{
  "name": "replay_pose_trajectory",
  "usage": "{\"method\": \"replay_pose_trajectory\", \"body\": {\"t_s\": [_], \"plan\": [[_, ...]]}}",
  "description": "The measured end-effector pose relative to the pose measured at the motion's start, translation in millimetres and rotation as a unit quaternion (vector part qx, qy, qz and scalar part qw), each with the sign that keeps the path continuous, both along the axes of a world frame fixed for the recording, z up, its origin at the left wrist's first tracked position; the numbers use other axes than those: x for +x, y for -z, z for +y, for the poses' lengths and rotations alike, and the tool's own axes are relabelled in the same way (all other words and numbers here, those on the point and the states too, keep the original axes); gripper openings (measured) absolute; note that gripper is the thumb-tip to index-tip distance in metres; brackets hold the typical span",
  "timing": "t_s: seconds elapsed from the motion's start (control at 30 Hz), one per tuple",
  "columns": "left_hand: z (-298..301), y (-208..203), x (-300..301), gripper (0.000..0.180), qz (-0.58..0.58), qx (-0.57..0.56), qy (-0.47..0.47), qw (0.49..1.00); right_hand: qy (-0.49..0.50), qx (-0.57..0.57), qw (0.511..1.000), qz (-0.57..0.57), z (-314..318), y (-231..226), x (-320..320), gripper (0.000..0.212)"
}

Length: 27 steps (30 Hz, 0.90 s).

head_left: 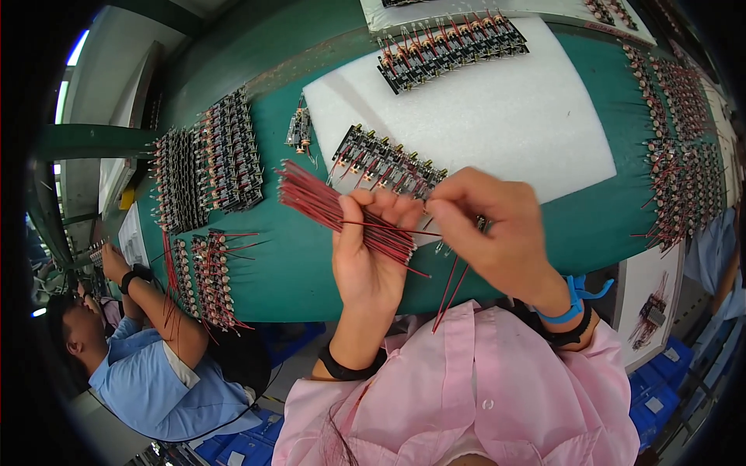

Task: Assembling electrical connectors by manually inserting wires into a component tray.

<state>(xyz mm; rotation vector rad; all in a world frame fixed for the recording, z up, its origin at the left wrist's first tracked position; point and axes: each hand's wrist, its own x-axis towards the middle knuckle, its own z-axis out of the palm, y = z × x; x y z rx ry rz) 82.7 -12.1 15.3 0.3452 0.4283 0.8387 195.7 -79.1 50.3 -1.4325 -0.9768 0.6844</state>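
My left hand (367, 268), palm up, is closed around a bundle of thin red and black wires (315, 193). The bundle slants across the palm, its ends sticking out on both sides. My right hand (501, 233) is just right of it, thumb and fingertips pinched together; whatever is between them is too small to make out. Two loose red wires (449, 297) hang below the right hand. Just beyond both hands, a panel of small black circuit boards (386, 161) with copper-coloured round parts lies partly on a white foam sheet (528, 116); the hands cover its near right end.
Another board panel (454, 53) lies at the foam's far edge. A small separate board piece (299, 128) is left of the foam. Stacked boards (225, 155) and wired boards (210, 276) line the green table's left; more wired boards (684, 182) are at right. A person in blue (167, 369) sits at left.
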Motion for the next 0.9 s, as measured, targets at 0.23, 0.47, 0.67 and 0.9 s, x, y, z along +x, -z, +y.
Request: {"method": "replay_pose_trajectory", "body": {"t_s": [0.23, 0.47, 0.67, 0.9], "plan": [[19, -34, -32, 0.034, -0.094, -0.01, 0.033, 0.995, 0.029, 0.031, 0.999, 0.034, -12, -11, 20, 0.005], [38, -65, -82, 0.035, 0.082, 0.369, -0.128, 0.917, 0.051, -0.047, 0.986, 0.154, -24, -7, 41, 0.003], [32, -3, -56, 0.034, 0.307, 0.472, -0.223, 0.796, 0.021, -0.049, 0.994, 0.099, -19, 5, 35, 0.005], [34, 13, -62, 0.029, 0.315, 0.431, -0.167, 0.829, 0.007, -0.078, 0.991, 0.109, -17, 7, 34, 0.004]]}}
